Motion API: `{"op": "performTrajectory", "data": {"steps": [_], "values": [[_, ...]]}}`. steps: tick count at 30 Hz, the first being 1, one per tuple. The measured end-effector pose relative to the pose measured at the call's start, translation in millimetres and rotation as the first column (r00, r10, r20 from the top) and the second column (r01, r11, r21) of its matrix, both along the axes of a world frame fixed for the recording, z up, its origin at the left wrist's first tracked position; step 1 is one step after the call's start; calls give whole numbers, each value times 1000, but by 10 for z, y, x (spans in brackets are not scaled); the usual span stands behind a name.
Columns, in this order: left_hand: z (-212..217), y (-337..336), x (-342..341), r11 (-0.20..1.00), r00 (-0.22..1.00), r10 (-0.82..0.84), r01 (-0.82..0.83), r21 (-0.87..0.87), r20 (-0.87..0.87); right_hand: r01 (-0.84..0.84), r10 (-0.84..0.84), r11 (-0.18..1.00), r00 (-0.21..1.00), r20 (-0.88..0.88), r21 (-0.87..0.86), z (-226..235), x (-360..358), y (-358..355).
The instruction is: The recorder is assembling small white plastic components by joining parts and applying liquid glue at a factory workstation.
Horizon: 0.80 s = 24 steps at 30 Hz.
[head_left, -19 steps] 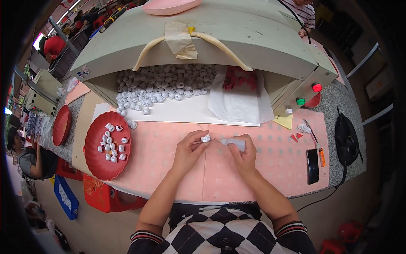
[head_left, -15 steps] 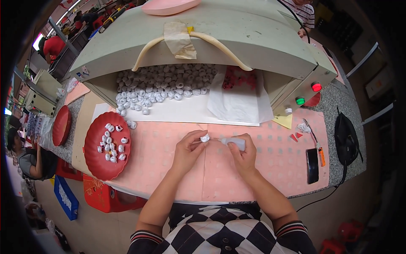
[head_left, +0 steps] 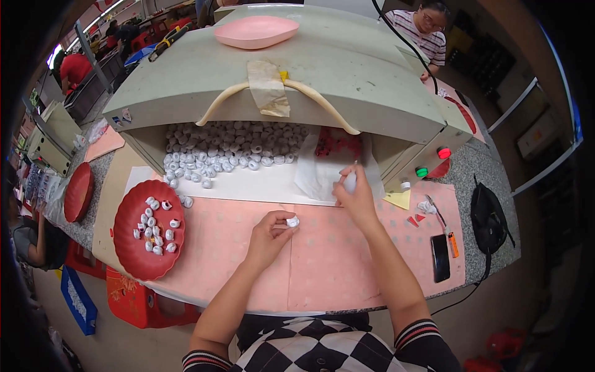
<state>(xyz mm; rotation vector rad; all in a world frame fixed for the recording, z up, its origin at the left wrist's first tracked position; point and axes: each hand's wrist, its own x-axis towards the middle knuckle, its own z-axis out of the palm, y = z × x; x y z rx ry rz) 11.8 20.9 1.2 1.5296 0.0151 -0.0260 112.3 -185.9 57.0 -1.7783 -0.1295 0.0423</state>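
Over the pink mat (head_left: 322, 273), my left hand (head_left: 268, 240) pinches a small rounded white piece (head_left: 292, 221) between thumb and fingers. My right hand (head_left: 359, 201) is wrapped round a small translucent squeeze bottle (head_left: 351, 181), its thin tip pointing up. It is at the mouth of a grey-green metal cabinet (head_left: 347, 68), over the edge of a white paper sheet (head_left: 308, 177). Small red bits (head_left: 338, 144) lie on that sheet. Left of them, many similar white pieces (head_left: 229, 146) are heaped inside the cabinet. Several more lie in a red scalloped dish (head_left: 128, 248) at the left.
To the right lie a phone (head_left: 440, 257), an orange lighter (head_left: 453, 245), red scraps (head_left: 413, 221) and a black bag (head_left: 491, 214). A pink tray (head_left: 257, 32) sits on the cabinet. Behind it at the right is a person in a striped shirt (head_left: 414, 37). Other people are at the left.
My right hand has moved forward with the bottle, away from my left hand, and turned its tip upward. My left hand still holds the white piece. The whole view has shifted slightly.
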Motion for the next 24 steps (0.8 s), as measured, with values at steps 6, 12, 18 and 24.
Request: {"op": "performTrajectory", "data": {"steps": [6,12,18,24], "values": [[42,-39,46,999,999,-35,35,-6,39,101,253,591,919,303,-801,39,1019,107],[30,-2,50,999,998,-48,49,-20,50,96,345,495,890,297,-864,-254,995,-7],[55,56,27,997,995,-45,40,64,89,-95,202,786,973,108,-611,266,894,-19],[46,-21,77,995,989,-80,71,74,121,81,442,459,843,307,-885,-150,1205,-213]]}}
